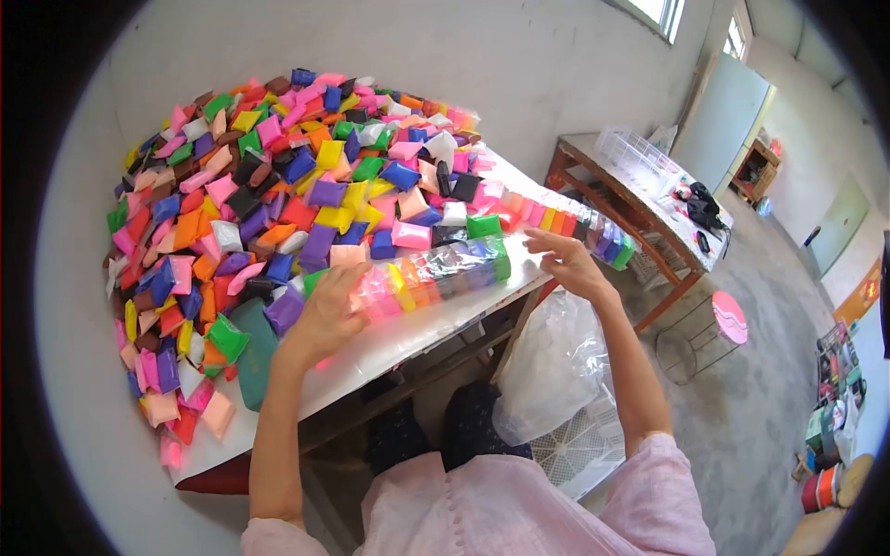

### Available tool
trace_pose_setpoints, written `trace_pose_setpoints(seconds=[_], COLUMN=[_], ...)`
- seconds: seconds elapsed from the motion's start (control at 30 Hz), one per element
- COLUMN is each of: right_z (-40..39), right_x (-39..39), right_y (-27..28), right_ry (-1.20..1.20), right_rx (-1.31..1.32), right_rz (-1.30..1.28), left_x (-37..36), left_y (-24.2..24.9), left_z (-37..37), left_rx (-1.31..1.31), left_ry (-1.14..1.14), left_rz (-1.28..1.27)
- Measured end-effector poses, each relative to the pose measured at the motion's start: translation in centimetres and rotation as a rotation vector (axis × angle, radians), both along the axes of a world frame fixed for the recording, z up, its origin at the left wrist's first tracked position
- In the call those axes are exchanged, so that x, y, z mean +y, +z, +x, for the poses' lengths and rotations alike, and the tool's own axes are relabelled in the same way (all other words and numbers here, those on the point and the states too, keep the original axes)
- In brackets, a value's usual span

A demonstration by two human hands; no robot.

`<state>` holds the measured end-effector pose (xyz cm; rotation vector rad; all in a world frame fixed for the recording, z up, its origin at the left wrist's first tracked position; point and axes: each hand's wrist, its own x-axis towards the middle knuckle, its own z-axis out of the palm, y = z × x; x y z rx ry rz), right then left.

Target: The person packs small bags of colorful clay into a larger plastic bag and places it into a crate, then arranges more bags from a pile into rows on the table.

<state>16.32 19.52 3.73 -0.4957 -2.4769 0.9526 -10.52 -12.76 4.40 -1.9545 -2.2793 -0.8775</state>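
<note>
A clear plastic sleeve (436, 274) filled with a row of coloured packets lies along the front of the white table (371, 361). The colours in it run from pink and yellow through orange and black to green at its right end. My left hand (334, 310) is closed around the sleeve's left end. Just past the green end hovers my right hand (565, 259), fingers apart and holding nothing. Behind the sleeve spreads a large heap of small pillow-shaped packets (269, 185) in many colours. Farther right, a similar filled row of packets (570, 222) lies on the table.
A dark green flat object (250, 352) lies beside the heap. Below the table's front edge, a clear plastic bag (556, 361) sits over a white basket (579, 445). A second table (579, 157) carries a clear bin (635, 157); a pink-topped stool (729, 317) stands near it.
</note>
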Motion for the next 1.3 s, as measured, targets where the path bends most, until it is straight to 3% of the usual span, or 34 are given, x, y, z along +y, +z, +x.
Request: trace_pose_setpoints(seconds=[0.03, 0.17, 0.27, 0.33, 0.43, 0.5, 0.6, 0.7, 0.73, 0.83, 1.03, 1.3], right_z=[0.2, -0.8, -4.0, -6.7, -7.9, -6.9, -5.9, -5.2, -5.1, -5.2, -5.5, -5.9], right_x=[-0.8, -4.4, -7.5, -8.1, -7.6, -7.5, -7.5, -6.8, -6.7, -6.8, -6.5, -6.0], right_y=[0.6, 3.2, 4.4, 3.4, 2.3, 1.7, 1.3, 1.5, 1.6, 2.0, 2.2, 2.5], right_ry=[-0.032, 0.009, 0.080, 0.129, 0.224, 0.225, 0.216, 0.204, 0.200, 0.196, 0.209, 0.239], right_rx=[0.035, 0.160, 0.059, 0.043, -0.168, -0.036, 0.131, 0.119, 0.120, 0.075, 0.033, -0.024], right_rz=[-0.057, 0.384, 0.533, 0.657, 0.590, 0.664, 0.707, 0.643, 0.614, 0.589, 0.541, 0.467], left_x=[-0.2, -0.7, 3.1, 5.5, 6.4, 4.6, 0.6, -3.5, -4.2, -4.1, -2.2, -1.9], left_y=[0.1, 4.6, 3.4, 2.7, 1.3, 1.3, 2.9, 3.4, 3.9, 0.4, 0.1, -0.1], left_z=[-0.1, 3.7, 4.6, 5.1, 4.1, 3.6, 3.1, 1.9, 2.1, 1.5, 1.9, 2.1], left_rx=[0.029, 0.256, 0.360, 0.254, 0.307, 0.278, 0.100, -0.225, -0.308, -0.266, -0.437, -0.422], left_ry=[-0.007, 0.213, 0.074, 0.051, 0.070, 0.080, 0.140, 0.078, 0.110, -0.028, 0.072, 0.134], left_rz=[-0.004, -0.089, 0.139, -0.023, -0.044, -0.067, -0.128, -0.019, -0.093, -0.011, 0.080, 0.076])
